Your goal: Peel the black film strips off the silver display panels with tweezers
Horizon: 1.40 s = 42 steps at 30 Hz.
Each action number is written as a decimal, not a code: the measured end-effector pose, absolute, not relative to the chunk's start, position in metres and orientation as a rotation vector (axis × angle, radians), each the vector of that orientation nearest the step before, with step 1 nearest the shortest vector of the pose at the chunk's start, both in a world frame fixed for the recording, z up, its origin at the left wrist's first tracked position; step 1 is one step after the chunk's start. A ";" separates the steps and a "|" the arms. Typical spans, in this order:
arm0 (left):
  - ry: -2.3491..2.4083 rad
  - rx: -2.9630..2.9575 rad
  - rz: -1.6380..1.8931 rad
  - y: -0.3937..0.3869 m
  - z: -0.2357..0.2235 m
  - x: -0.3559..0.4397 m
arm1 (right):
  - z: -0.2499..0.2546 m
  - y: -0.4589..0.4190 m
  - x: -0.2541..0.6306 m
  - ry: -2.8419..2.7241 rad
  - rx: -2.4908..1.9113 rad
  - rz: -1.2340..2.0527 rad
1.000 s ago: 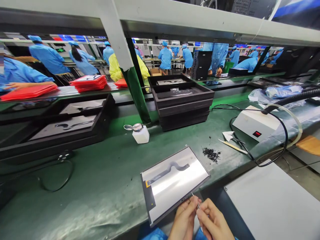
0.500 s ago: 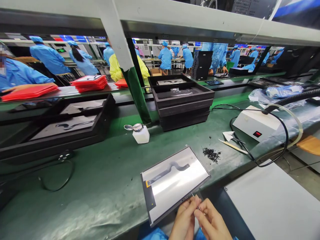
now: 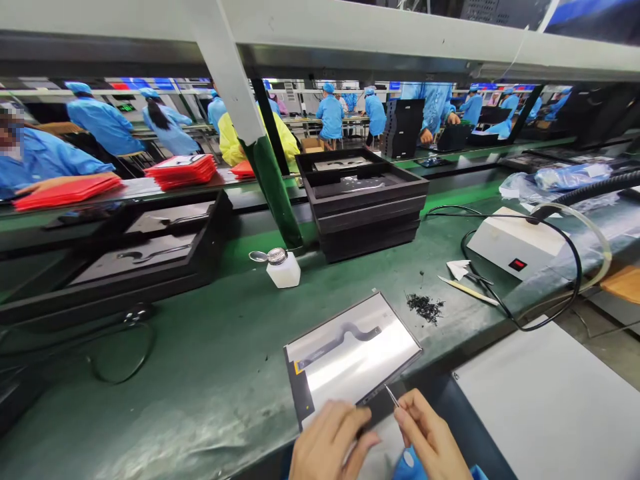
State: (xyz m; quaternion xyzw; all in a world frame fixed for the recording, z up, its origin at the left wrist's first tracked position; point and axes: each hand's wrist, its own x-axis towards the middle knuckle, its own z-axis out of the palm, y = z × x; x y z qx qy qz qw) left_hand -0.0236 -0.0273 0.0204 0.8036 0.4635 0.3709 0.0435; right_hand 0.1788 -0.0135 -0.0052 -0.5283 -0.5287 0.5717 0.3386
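Here, note display panel [image 3: 350, 373] along near edge of desk [image 3: 200, 373], presumably for reach; pointed metal tool [image 3: 392, 395] pinched in right hand [image 3: 425, 428], likely for precision; left hand [image 3: 325, 440] half-curled, grip unclear.

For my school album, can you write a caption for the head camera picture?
Right hand holding a thin pointed tool, left hand by a flat panel at a green bench.

L hand [image 3: 325, 441]: moved left, clear of R hand [image 3: 425, 430] & metal tool [image 3: 392, 396], now at lower edge of panel [image 3: 360, 347]. Tool: more shaft exposed. Opp. side: co-worker's hand [image 3: 453, 119] raised.
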 end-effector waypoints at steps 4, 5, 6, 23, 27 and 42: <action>1.521 2.897 0.905 -0.003 0.027 -0.033 | -0.005 -0.011 0.181 -1.429 -1.413 1.473; 1.547 2.926 0.865 0.000 0.024 -0.033 | -0.006 -0.011 0.181 -1.423 -1.407 1.492; 1.569 2.936 0.850 0.002 0.020 -0.033 | -0.007 -0.010 0.181 -1.411 -1.397 1.516; 1.555 2.794 0.871 -0.002 0.009 -0.034 | -0.004 -0.002 0.178 -1.057 -1.243 1.878; 1.548 2.783 0.881 -0.002 0.009 -0.034 | -0.005 -0.004 0.178 -0.980 -1.224 1.917; 1.541 2.743 0.902 -0.003 0.008 -0.034 | 0.001 -0.006 0.178 -0.886 -1.179 1.922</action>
